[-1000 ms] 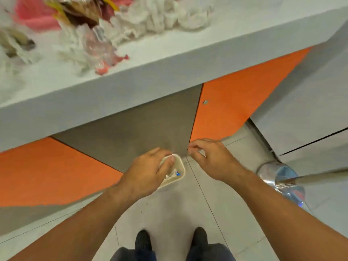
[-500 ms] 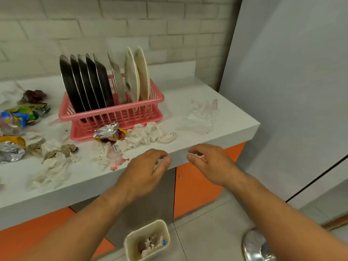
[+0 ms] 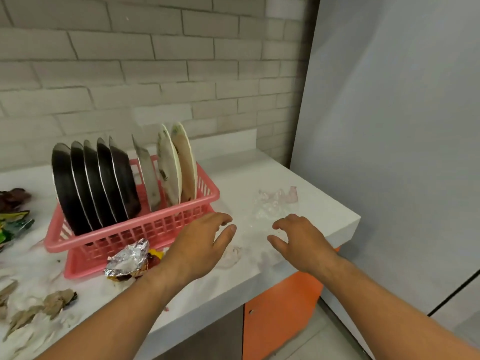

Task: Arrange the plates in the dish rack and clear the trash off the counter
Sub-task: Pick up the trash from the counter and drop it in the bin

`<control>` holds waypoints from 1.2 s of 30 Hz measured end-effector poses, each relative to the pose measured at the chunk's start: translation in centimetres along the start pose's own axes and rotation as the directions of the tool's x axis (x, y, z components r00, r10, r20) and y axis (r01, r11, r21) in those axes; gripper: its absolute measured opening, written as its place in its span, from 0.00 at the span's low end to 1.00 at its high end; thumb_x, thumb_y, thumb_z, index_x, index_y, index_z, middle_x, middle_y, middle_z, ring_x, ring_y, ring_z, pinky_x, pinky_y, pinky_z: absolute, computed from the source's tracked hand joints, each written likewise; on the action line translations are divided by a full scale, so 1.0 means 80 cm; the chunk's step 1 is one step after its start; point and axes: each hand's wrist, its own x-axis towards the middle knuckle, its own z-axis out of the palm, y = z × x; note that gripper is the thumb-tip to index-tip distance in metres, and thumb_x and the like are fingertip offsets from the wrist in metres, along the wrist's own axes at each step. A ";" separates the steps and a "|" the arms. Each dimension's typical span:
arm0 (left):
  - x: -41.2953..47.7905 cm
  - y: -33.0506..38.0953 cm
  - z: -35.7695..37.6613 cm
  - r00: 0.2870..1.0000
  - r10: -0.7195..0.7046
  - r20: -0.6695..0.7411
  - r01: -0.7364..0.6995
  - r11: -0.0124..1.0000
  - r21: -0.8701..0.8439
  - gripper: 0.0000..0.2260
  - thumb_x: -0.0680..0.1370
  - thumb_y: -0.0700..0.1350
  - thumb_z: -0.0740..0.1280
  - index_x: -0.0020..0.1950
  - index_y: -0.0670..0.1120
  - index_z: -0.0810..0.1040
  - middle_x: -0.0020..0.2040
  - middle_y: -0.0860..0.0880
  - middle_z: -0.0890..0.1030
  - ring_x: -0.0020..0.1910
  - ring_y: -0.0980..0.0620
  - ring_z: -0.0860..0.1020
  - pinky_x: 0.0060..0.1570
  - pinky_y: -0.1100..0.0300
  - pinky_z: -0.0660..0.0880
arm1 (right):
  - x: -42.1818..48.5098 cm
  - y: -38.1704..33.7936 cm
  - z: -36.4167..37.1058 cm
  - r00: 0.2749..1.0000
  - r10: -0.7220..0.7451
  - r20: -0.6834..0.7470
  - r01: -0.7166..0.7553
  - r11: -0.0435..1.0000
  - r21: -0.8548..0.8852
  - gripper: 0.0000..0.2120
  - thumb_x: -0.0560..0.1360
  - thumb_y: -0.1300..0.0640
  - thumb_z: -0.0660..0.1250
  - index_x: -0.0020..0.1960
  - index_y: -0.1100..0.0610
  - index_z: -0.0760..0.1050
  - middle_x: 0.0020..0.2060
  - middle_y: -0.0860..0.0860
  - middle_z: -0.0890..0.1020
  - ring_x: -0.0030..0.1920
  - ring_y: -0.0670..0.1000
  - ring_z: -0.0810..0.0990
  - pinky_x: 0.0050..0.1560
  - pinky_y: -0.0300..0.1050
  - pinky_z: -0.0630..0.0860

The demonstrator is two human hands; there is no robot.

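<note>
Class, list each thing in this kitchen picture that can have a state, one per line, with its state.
dish rack, loaded with plates, on the counter
dark plates, standing on edge in the rack
pale plates, standing on edge in the rack
foil wrapper, crumpled, lying before the rack
clear plastic, crumpled, right of the rack
left hand, open, holding nothing
right hand, open, holding nothing
orange cabinet door, closed

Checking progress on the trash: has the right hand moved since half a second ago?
Yes. The right hand has gone forward from the front edge of the counter to above its top, toward the clear plastic wrap.
</note>
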 end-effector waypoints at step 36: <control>0.103 -0.013 0.082 0.960 -0.261 -0.096 0.267 0.962 0.057 0.21 0.79 0.56 0.52 0.67 0.52 0.74 0.62 0.55 0.77 0.62 0.55 0.74 0.62 0.62 0.69 | 0.175 0.094 0.087 0.957 -0.253 0.140 0.266 0.960 -0.086 0.34 0.75 0.30 0.46 0.66 0.53 0.71 0.56 0.51 0.75 0.55 0.53 0.74 0.58 0.49 0.70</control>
